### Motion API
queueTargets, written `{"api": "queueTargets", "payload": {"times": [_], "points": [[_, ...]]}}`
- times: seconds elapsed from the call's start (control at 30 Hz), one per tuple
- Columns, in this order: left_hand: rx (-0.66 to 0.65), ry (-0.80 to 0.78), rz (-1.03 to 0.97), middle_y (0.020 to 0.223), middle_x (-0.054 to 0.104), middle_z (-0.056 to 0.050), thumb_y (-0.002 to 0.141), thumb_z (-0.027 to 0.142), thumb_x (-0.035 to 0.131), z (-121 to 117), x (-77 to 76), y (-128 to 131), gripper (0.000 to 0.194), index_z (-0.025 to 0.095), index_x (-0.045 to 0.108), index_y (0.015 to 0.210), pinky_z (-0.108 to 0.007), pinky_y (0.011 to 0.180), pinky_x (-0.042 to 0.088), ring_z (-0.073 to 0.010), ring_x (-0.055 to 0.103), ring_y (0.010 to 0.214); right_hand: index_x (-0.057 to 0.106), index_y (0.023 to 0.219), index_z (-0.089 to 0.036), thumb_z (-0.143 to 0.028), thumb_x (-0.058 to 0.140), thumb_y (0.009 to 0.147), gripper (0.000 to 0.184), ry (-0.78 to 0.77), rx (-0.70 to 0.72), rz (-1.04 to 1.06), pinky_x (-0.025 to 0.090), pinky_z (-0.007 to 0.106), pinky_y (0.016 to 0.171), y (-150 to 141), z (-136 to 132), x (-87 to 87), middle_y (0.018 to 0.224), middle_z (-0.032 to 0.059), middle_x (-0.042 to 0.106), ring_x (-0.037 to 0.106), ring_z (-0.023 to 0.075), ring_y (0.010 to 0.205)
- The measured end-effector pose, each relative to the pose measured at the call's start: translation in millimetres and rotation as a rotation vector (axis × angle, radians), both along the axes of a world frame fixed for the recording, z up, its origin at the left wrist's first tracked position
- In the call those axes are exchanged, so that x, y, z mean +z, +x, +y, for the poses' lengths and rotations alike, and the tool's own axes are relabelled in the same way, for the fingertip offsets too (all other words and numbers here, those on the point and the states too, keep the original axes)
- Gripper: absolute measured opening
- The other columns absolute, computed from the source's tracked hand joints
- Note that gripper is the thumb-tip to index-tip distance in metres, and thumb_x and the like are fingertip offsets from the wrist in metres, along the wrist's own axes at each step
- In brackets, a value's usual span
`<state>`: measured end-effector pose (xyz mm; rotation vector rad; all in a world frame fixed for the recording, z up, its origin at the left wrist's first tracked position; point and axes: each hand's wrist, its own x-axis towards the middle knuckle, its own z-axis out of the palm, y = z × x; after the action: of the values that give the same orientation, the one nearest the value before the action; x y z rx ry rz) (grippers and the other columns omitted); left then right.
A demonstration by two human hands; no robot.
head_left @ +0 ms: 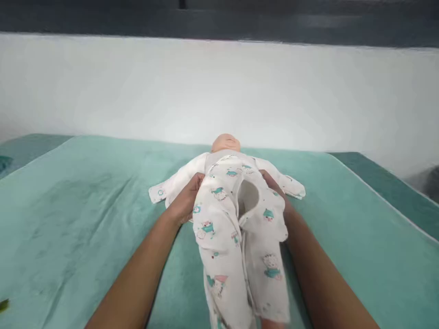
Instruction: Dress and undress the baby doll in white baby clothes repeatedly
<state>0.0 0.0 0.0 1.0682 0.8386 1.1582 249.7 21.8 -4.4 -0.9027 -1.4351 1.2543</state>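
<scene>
A baby doll (225,142) lies on its back, head away from me, in a white long-sleeved top (185,176) with its arms spread. White baby pants (219,228) with a teal and pink cartoon print cover its lower body, and a gap shows at the crotch. My left hand (188,197) is closed on the waist of the pants at the left side. At the right side of the waist, my right hand (274,185) grips the same pants, its fingers partly hidden by the cloth. A bit of the doll's leg (272,324) shows below the right pant leg.
Beneath the doll spreads a teal blanket (103,219) with creases and a darker border (387,183) on the right. A white wall (219,91) rises behind it, with a dark band above. A dark object (431,183) sits at the far right edge.
</scene>
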Motion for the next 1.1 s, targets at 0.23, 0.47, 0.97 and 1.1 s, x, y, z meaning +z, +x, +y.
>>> {"api": "queueTargets", "payload": {"times": [0.23, 0.47, 0.97, 1.1], "points": [[-0.080, 0.019, 0.147, 0.082, 0.055, 0.003, 0.072, 0.023, 0.069, 4.3, -7.2, -4.3, 0.029, 0.022, 0.047, 0.091, -0.021, 0.053, 0.036, -0.0107, 0.048, 0.065, 0.059, 0.088, -0.028, -0.041, 0.069, 0.069, 0.025, 0.051, -0.169, -0.035, 0.047, 0.036, 0.071, -1.8, -6.4, 0.7, 0.087, 0.0037, 0.064, 0.055, 0.0230, 0.080], [0.367, 0.306, 0.435, 0.083, 0.054, 0.002, 0.076, 0.022, 0.059, 15.6, -19.3, -4.3, 0.019, 0.023, 0.048, 0.091, -0.025, 0.067, 0.042, -0.0131, 0.051, 0.075, 0.059, 0.084, -0.024, -0.037, 0.074, 0.065, 0.027, -0.134, -0.150, 0.076, 0.044, 0.029, 0.064, -12.2, -6.9, 2.0, 0.079, -0.0028, 0.064, 0.055, 0.0164, 0.071], [0.420, 0.413, 0.778, 0.101, 0.071, -0.004, 0.088, 0.027, 0.044, 45.0, -12.0, -1.3, 0.024, 0.020, 0.065, 0.098, -0.033, 0.086, 0.047, -0.0214, 0.063, 0.094, 0.054, 0.091, -0.025, -0.033, 0.054, 0.075, 0.017, 0.084, -0.432, -0.266, 0.043, 0.033, 0.070, -6.8, 12.4, -19.6, 0.083, -0.0003, 0.064, 0.056, 0.0195, 0.077], [0.443, 0.370, 0.772, 0.094, 0.071, -0.003, 0.088, 0.029, 0.044, 54.0, -13.8, -2.7, 0.022, 0.020, 0.064, 0.090, -0.031, 0.083, 0.046, -0.0204, 0.062, 0.089, 0.055, 0.085, -0.024, -0.040, 0.055, 0.078, 0.018, 0.009, -0.479, -0.299, 0.045, 0.034, 0.067, -5.6, 26.7, -23.1, 0.082, 0.0028, 0.065, 0.059, 0.0215, 0.078]]}}
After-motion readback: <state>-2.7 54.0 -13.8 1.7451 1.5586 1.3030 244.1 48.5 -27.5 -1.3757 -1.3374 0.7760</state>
